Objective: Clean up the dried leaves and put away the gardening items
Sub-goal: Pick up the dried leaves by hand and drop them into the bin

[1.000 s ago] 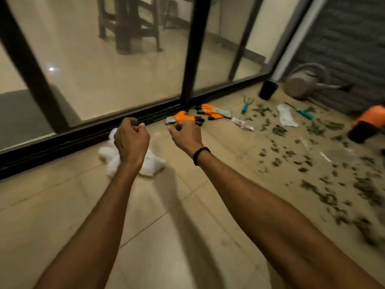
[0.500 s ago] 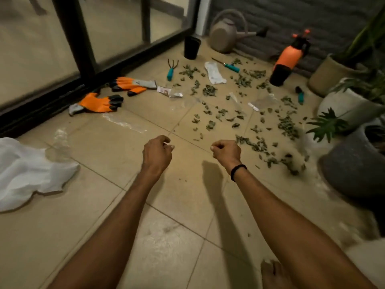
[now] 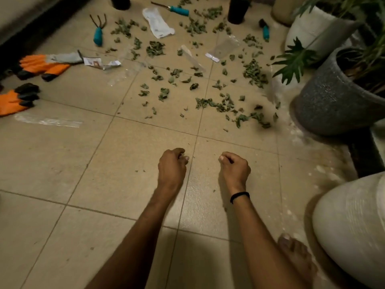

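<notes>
Dried green leaves [image 3: 220, 104] lie scattered over the tiled floor ahead of me. Both hands hover low over bare tile, short of the leaves. My left hand [image 3: 171, 165] and my right hand [image 3: 235, 168] have their fingers curled in, with nothing visible in them. Two orange and black gloves [image 3: 41, 64] [image 3: 14, 100] lie at the left. A teal-handled hand rake [image 3: 98, 35], a teal-handled tool [image 3: 179, 10] and a small teal tool [image 3: 265, 32] lie among the leaves at the far side.
A white packet [image 3: 157, 22], a torn packet [image 3: 100, 63] and clear plastic bags [image 3: 224, 46] [image 3: 48, 122] litter the floor. Black pots [image 3: 237, 9] stand at the back. A grey planter [image 3: 333, 105] and white pots [image 3: 354, 226] crowd the right. My bare foot [image 3: 298, 257] is at lower right.
My view has swung right and down, from the glass door and white cloth to the leaf-strewn floor. Both hands stay curled, side by side, and now hang lower in view.
</notes>
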Demonstrator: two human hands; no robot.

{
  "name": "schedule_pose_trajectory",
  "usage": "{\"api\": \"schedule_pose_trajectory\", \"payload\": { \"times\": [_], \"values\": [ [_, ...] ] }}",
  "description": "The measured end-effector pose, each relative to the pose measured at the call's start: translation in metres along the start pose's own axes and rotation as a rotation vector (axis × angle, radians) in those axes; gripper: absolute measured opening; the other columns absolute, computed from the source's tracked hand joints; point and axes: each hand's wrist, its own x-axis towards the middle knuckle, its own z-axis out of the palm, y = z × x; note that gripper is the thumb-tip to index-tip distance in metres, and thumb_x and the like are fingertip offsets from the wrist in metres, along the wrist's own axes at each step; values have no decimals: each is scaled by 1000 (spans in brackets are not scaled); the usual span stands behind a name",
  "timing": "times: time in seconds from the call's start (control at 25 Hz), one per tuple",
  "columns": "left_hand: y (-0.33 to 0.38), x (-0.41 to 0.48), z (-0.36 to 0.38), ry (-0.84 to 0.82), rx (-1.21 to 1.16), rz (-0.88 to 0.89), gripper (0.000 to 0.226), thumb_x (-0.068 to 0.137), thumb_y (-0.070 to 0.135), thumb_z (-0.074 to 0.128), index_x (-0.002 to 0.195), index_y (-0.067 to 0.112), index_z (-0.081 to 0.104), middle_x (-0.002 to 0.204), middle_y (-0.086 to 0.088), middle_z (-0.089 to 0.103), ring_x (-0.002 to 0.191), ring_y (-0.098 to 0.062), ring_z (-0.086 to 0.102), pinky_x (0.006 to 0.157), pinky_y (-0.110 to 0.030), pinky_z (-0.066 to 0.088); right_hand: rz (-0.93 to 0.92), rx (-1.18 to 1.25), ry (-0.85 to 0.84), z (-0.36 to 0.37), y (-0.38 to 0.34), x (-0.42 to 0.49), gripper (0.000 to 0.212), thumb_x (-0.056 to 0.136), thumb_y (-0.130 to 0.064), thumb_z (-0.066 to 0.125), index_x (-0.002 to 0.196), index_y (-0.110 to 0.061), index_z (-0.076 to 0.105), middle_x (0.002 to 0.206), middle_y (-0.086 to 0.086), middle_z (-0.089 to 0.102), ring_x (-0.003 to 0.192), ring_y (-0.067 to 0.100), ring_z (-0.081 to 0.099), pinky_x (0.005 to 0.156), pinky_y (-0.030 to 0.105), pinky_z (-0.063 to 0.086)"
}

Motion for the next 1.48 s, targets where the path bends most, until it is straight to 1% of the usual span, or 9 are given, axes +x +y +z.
{"api": "schedule_pose_trajectory", "payload": {
  "times": [0.28,0.36,0.56,0.68,0.8,0.92,1.16,1.36,1.48],
  "values": [
    [-1,-1,33,-14,130,131,22,92,19,70,111,9,74,99,-9,65,90,-19,61,76,-21,43,-137,-98,-59,-3,6,15,13,86,-14,73,98,-11,77,90,2,69,84,5,63,76,0,43],
    [3,-1,34,38,147,162,19,92,18,70,108,9,75,99,-7,62,90,-16,56,75,-20,41,-149,-82,-142,-8,8,17,12,85,-16,75,95,-20,78,94,-5,70,87,0,64,81,8,49],
    [5,9,47,85,220,131,11,98,11,58,97,8,68,101,-8,57,93,-15,48,75,-24,42,-20,-180,-444,-61,19,5,15,74,-16,84,81,-18,71,81,-4,69,66,-4,58,60,10,46],
    [8,6,48,79,174,94,13,100,9,53,93,12,63,97,-6,58,89,-11,47,72,-17,33,-47,-371,-553,-86,41,-16,33,65,-26,91,89,-23,68,96,-2,60,84,6,54,69,13,40],
    [16,-6,38,27,1,65,15,102,11,48,93,20,55,92,2,62,85,-8,59,68,-12,41,-103,-442,-581,-88,52,-29,43,62,-33,91,96,-28,66,107,-5,49,103,10,42,77,11,33],
    [19,-38,37,-68,-46,75,11,103,16,48,98,22,56,90,8,63,84,-2,60,66,-16,44,-163,-500,-541,-83,58,-37,46,61,-39,90,98,-31,64,108,-8,43,107,11,33,83,17,31],
    [4,-88,49,-125,161,229,17,98,11,57,106,12,71,95,-4,67,88,-16,57,72,-24,38,-249,-238,-333,-75,76,-55,25,71,-27,85,93,-25,76,101,-7,50,105,9,36,82,-3,30],
    [6,-105,52,-159,200,261,21,99,16,60,115,9,71,100,-7,62,92,-20,55,73,-23,37,-357,-252,-91,-57,98,-76,8,84,-31,73,88,-25,78,87,-9,57,99,13,42,84,24,38],
    [5,-109,55,-139,234,279,23,99,19,60,116,9,70,101,-7,61,93,-20,53,74,-21,34,-415,-388,37,-46,103,-87,12,92,-29,64,86,-25,74,87,-9,58,99,15,44,84,29,37]
  ]
}}
